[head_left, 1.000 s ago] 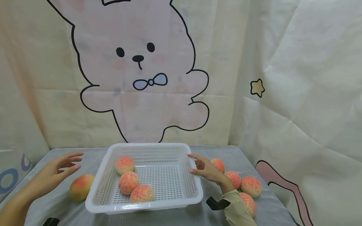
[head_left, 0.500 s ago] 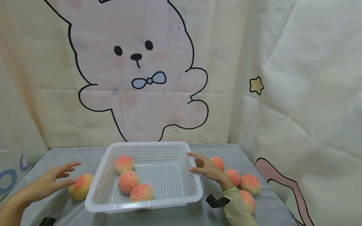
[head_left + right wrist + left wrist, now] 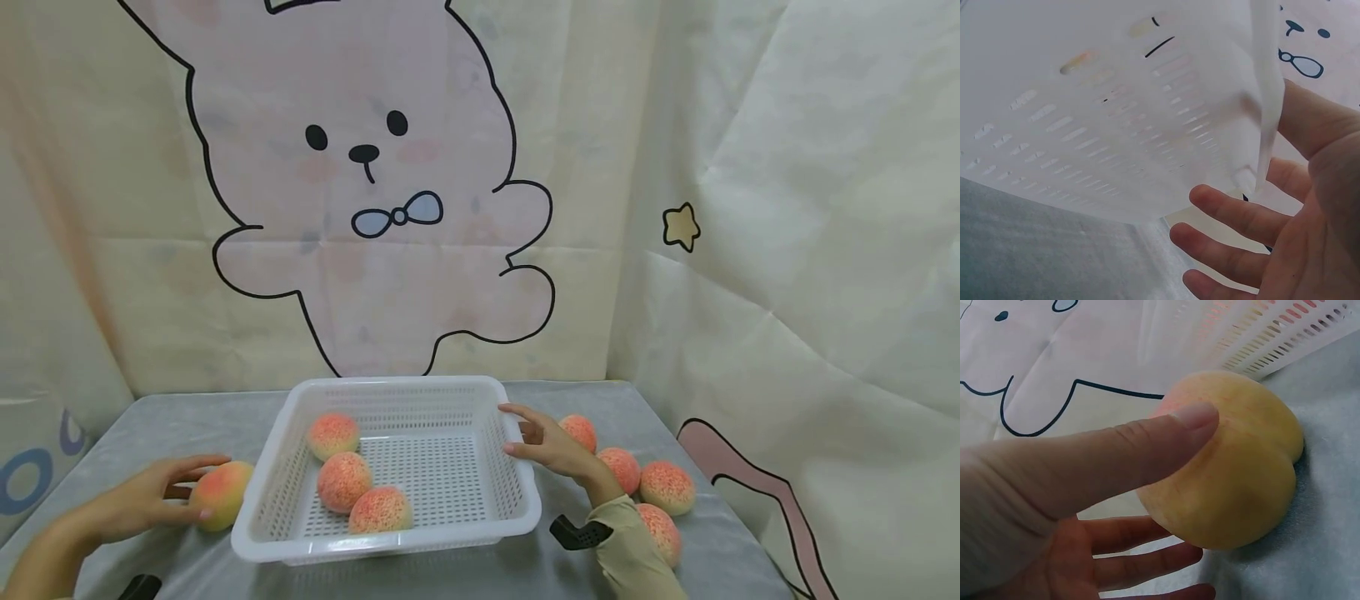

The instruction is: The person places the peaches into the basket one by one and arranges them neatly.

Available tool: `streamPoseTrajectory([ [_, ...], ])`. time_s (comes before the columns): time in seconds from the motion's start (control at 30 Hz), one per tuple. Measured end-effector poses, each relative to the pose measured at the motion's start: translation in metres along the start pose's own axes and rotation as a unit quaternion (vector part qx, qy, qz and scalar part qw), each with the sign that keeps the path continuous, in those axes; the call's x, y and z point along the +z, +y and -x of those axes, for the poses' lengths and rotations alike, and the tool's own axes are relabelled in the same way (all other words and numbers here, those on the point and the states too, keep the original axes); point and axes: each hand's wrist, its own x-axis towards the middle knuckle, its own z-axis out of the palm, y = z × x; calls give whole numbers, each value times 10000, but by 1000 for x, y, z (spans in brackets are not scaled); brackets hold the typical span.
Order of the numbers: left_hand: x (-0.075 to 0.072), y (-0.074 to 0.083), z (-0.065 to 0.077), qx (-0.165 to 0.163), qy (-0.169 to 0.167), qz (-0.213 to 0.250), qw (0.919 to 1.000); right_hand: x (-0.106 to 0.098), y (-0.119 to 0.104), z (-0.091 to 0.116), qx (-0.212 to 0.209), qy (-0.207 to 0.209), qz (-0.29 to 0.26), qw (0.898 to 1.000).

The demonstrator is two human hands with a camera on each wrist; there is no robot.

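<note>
My left hand (image 3: 153,498) is around a smooth yellow-red peach (image 3: 222,497) left of the white plastic basket (image 3: 386,546). In the left wrist view, the thumb lies across the peach (image 3: 1241,469); the index fingertip is hidden behind it, and the lower fingers are nearly straight. The right hand (image 3: 553,446) holds the basket's right rim. In the right wrist view, the thumb is at the rim of the basket (image 3: 1104,125), while several fingers spread free below. Inside the basket, toward its left, lie three speckled peaches (image 3: 344,482).
Several speckled peaches (image 3: 666,487) lie on the grey cloth-covered table (image 3: 570,575), right of the basket and partly behind the right forearm. A cartoon-printed curtain (image 3: 585,125) hangs behind the table. Black wrist straps (image 3: 579,534) show near both wrists.
My left hand has come down and right from above, and its thumb and fingers now surround the smooth peach. The right hand stays at the basket's rim. The peaches have not visibly moved.
</note>
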Motion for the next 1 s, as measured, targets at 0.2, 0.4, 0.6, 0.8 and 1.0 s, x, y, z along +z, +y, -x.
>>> streamPoseTrajectory([
  [0.2, 2, 0, -3, -64, -194, 477, 9987, 0, 0, 1, 122, 70, -80, 9999],
  [0.4, 5, 7, -5, -608, -303, 559, 9961, 1, -1, 0, 78, 36, -152, 9998],
  [0.6, 6, 8, -4, -551, -280, 611, 9962, 1, 1, -1, 154, 61, -161, 9997],
  [0.8, 7, 5, -5, -394, -227, 732, 9963, 1, 0, -1, 88, 54, -172, 9998],
  [1.0, 8, 6, -3, -436, 82, 253, 9987, 1, 0, -2, 39, -14, -166, 9999],
])
